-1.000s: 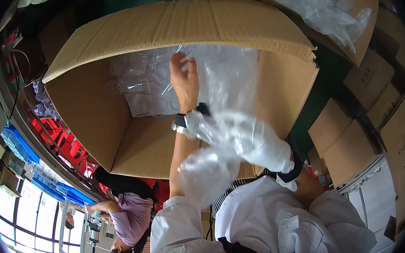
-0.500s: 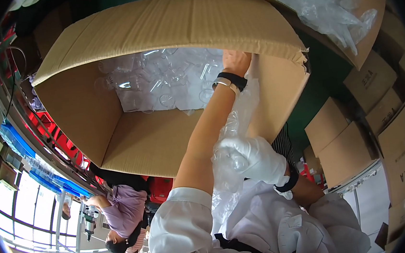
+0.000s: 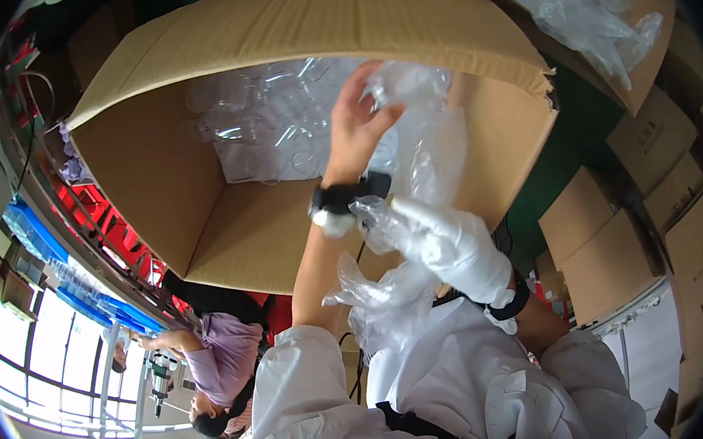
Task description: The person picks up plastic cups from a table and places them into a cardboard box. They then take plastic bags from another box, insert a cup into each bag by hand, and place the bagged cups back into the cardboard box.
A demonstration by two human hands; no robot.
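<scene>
A big brown cardboard box (image 3: 293,24) is tipped with its opening facing me. Inside it lie several clear plastic cups or containers (image 3: 276,117), too see-through to tell exactly. My bare left hand (image 3: 354,131), with a black-banded watch at the wrist, is at the opening with fingers and thumb apart. Beside its fingertips, a clear plastic bag (image 3: 433,150) runs along the box's right inner wall. Lower down, my white-gloved right hand (image 3: 454,248) is closed on the bunched part of this bag, and loose folds hang below it toward my lap.
More crumpled clear plastic (image 3: 558,1) lies on cardboard at the upper right. Brown cartons (image 3: 601,248) are stacked on the right. To the left, a person in a lilac top (image 3: 225,356) sits by a bench with blue trays (image 3: 95,296) and red bins (image 3: 87,209).
My left hand has drawn back from deep in the box's right side, and its fingers have come into view. The gloved hand has shifted slightly, and the bag's folds have spread.
</scene>
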